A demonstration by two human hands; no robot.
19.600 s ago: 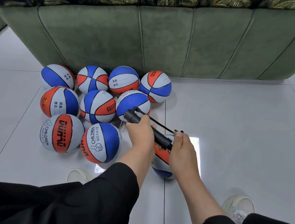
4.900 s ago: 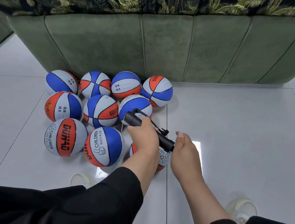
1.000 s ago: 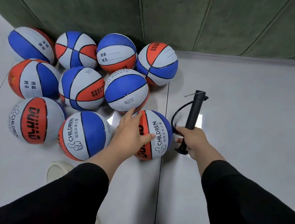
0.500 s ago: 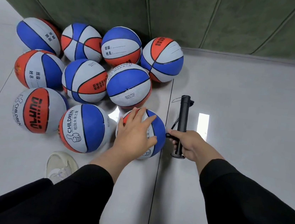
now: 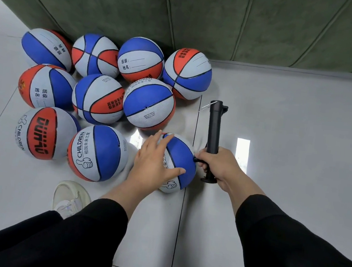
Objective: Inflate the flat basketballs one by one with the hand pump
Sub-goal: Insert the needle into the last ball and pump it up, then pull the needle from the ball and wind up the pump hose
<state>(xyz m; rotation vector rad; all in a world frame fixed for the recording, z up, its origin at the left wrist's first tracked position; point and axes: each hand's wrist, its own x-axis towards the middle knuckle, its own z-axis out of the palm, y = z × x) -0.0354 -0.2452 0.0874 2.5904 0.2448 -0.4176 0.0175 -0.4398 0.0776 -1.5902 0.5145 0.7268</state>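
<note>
While the left hand [image 5: 154,163] lies spread, fingers straight, over the near ball [image 5: 179,156], the right hand [image 5: 220,164] is wrapped round the pump [image 5: 214,129] just right of that ball, the barrel pointing away toward the sofa [image 5: 207,15]. A short black piece runs from the fist to the ball's right side; whether a needle sits in the valve cannot be told.

The likeliest trouble, I judge, is the ball rolling under the flat palm, since nothing but that palm pins it on smooth tile; a twist there could bend or snap the needle, or pull it out and let air escape. Tugging the pump sideways would do the same. A nudge leftward could knock the near ball into the ball marked CHILDREN [image 5: 98,152] beside it and scatter the cluster.

The floor [image 5: 304,127] is glossy pale tile with thin grout lines and window glare. Nine more balls crowd left of and beyond the near ball, against the green sofa. A pale shoe [image 5: 69,198] shows nearer the person than the near ball.
</note>
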